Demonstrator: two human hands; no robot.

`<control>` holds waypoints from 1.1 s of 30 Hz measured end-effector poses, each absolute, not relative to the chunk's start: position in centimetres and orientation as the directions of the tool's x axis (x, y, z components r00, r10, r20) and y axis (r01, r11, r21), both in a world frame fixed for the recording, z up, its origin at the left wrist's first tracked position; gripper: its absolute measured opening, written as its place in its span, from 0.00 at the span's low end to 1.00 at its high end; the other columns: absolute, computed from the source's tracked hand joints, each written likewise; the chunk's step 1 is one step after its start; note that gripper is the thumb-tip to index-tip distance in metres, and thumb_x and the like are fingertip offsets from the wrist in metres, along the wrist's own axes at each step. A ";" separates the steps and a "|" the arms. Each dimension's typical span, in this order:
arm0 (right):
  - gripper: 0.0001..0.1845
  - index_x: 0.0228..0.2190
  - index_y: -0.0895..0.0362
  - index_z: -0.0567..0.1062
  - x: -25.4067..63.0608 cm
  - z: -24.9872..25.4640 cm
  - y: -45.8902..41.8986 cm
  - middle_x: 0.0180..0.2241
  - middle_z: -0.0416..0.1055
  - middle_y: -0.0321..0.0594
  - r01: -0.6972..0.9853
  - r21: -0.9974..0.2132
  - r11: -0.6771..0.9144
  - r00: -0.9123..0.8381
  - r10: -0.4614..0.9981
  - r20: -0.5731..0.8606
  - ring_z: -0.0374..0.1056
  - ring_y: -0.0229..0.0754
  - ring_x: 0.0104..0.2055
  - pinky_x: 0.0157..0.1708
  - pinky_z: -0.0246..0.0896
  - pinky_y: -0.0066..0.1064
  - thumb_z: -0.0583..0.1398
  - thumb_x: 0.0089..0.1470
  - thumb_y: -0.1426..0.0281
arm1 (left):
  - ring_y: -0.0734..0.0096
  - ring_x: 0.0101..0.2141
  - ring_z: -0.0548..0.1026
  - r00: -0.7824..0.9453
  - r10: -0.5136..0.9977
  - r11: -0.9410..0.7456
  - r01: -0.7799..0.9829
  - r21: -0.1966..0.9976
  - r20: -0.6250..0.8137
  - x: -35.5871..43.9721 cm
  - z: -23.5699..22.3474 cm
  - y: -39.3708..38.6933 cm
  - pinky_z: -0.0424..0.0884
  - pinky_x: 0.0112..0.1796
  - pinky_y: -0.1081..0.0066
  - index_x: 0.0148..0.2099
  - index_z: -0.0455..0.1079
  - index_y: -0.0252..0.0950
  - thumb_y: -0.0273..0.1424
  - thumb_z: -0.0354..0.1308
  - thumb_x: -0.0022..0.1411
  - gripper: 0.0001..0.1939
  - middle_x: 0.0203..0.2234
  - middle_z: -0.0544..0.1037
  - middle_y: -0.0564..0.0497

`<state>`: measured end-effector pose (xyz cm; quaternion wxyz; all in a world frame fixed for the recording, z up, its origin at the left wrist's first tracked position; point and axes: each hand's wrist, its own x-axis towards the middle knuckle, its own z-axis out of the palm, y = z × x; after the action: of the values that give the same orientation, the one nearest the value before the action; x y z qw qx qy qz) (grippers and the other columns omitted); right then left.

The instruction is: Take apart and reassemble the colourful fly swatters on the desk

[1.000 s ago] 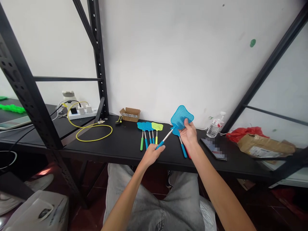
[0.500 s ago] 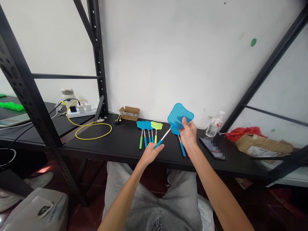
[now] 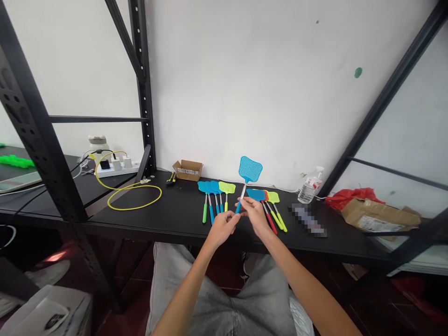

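A blue fly swatter (image 3: pixel 250 170) stands nearly upright between my hands above the black table (image 3: pixel 182 205). My left hand (image 3: pixel 222 227) is closed around the lower part of its blue handle. The fingers of my right hand (image 3: pixel 255 215) pinch it higher up, where the handle meets the silver shaft. To the left lies a row of several blue-headed swatters (image 3: pixel 206 187), with a yellow-green swatter (image 3: pixel 227 187) at its right end. Beside my right hand lie another blue swatter (image 3: pixel 256 194), a red swatter (image 3: pixel 271 222) and yellow-green swatters (image 3: pixel 274 197), partly overlapping.
A small open cardboard box (image 3: pixel 188 171) stands against the wall. Left of it are a looped yellow cable (image 3: pixel 135 209) and a white power strip (image 3: pixel 119 169). To the right are a blurred phone (image 3: pixel 308 219), a clear bottle (image 3: pixel 311 185), a red bag (image 3: pixel 352 198) and a brown package (image 3: pixel 380 217).
My right hand has moved from the swatter's head down to its shaft. The swatter has swung left and more upright. More of the right-hand swatters now show.
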<state>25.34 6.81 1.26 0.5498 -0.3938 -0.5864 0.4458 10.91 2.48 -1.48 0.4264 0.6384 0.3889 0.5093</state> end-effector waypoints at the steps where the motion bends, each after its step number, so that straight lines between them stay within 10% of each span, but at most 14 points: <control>1: 0.21 0.39 0.58 0.79 26.5 1.6 7.6 0.34 0.79 0.45 0.041 -0.956 0.291 -0.043 0.956 0.290 0.73 0.42 0.33 0.26 0.65 0.27 0.63 0.51 0.55 | 0.77 0.17 0.63 0.179 0.928 -0.344 0.082 0.935 0.326 10.9 -1.5 2.4 0.57 0.23 0.75 0.30 0.65 0.36 0.47 0.51 0.64 0.20 0.14 0.65 0.57; 6: 0.13 0.34 0.59 0.79 32.4 2.5 10.8 0.33 0.79 0.44 0.463 -0.876 0.133 0.052 0.983 0.177 0.69 0.37 0.24 0.23 0.63 0.27 0.61 0.51 0.62 | 0.75 0.19 0.66 0.160 0.922 -0.375 0.144 0.916 0.352 11.0 -1.4 2.0 0.61 0.26 0.75 0.31 0.68 0.36 0.47 0.50 0.65 0.20 0.14 0.68 0.56; 13: 0.13 0.32 0.55 0.81 33.7 1.8 11.1 0.25 0.76 0.41 0.885 -0.466 0.021 0.073 0.981 0.182 0.75 0.44 0.32 0.33 0.63 0.30 0.58 0.54 0.64 | 0.75 0.18 0.66 0.172 0.924 -0.370 0.168 0.914 0.343 11.0 -1.0 1.9 0.62 0.27 0.75 0.31 0.68 0.36 0.45 0.50 0.65 0.19 0.14 0.68 0.56; 33: 0.18 0.46 0.52 0.77 31.9 -0.2 9.2 0.46 0.72 0.49 0.998 -0.045 -0.039 0.051 0.953 0.298 0.71 0.53 0.47 0.42 0.62 0.38 0.55 0.59 0.59 | 0.75 0.18 0.64 0.172 0.922 -0.375 0.176 0.910 0.346 11.0 -1.2 1.8 0.61 0.26 0.74 0.29 0.68 0.36 0.45 0.49 0.65 0.19 0.14 0.66 0.56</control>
<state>31.91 9.21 -0.20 0.1204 -0.7147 -0.6826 -0.0933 10.99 1.81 -1.18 0.3778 0.6659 0.4122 0.4939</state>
